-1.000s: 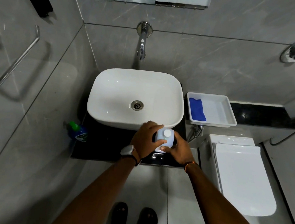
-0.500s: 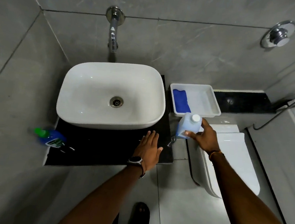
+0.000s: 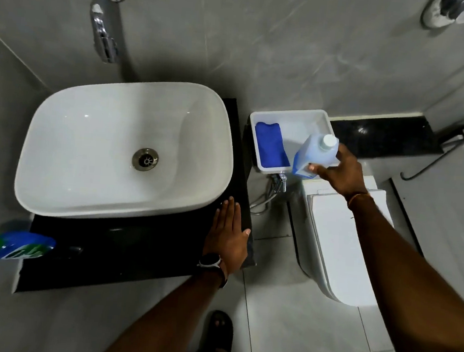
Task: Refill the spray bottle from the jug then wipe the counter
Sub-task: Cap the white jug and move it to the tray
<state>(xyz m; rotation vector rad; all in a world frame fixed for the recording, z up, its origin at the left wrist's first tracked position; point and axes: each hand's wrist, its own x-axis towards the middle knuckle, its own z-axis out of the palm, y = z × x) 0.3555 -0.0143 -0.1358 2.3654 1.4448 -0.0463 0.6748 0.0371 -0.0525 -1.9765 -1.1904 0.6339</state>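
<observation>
Versus one second ago, the jug (image 3: 315,155) is off the counter (image 3: 134,254), where both hands were on it at 6 o'clock of the basin (image 3: 126,149). Half a second ago it was already in the right hand (image 3: 342,173) alone, short of the tray (image 3: 289,112). Now it sits at 2 o'clock in our view, over the tray's near right corner, overlapping the rim. We can't tell whether it touches the tray. The view itself has swung left and closer, and the left hand (image 3: 228,237) has barely shifted since half a second ago. Right arm reaches out long toward 1 o'clock, and the hand grasps the jug from its 3 o'clock side. The thumb lies across the lower front face and the fingers wrap behind, mostly hidden. The jug is tilted, its white cap (image 3: 328,141) on and leaning toward 1 o'clock, with pale blue liquid inside. Left hand lies flat, palm down, on the counter's front right corner at 5 o'clock of the basin. Its fingers are straight, together and released, pointing at 12, with a watch (image 3: 210,261) on the wrist. A blue cloth (image 3: 270,145) lies in the tray's 9 o'clock half. The spray bottle (image 3: 19,247), blue with a green top and blurred, is at 8 o'clock of the basin, at the counter's left edge. The toilet (image 3: 340,241) stands at 6 o'clock of the tray.
</observation>
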